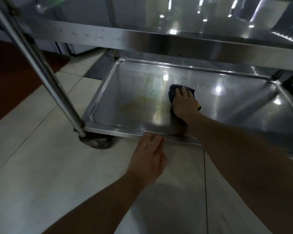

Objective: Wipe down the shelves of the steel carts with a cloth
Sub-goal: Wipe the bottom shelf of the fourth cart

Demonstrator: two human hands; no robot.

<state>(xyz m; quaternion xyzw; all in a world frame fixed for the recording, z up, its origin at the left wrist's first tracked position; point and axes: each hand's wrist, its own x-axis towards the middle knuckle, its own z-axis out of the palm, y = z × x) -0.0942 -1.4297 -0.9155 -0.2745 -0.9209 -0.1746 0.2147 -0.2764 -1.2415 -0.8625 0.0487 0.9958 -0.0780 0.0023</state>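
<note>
Right hand (184, 105) pressed flat, fingers spread, on dark cloth (173, 92) mid bottom shelf (108, 92). Left hand (150, 159) open, fingers together, touching shelf's front rim at six o'clock. Yellowish stain (142, 105) at nine o'clock of cloth: likely smeared, not lifted, if wiped lightly.

The right hand (184, 105) presses flat on a dark cloth (173, 89) near the middle of the steel cart's bottom shelf (128, 92), fingers spread over the fabric. Just left of the cloth a yellowish smear (142, 105) marks the metal. The left hand (150, 159) hovers open, fingertips at the shelf's near rim. An upper shelf (142, 38) spans above. A caster wheel (98, 142) rests on the pale tiled floor (41, 166).
</note>
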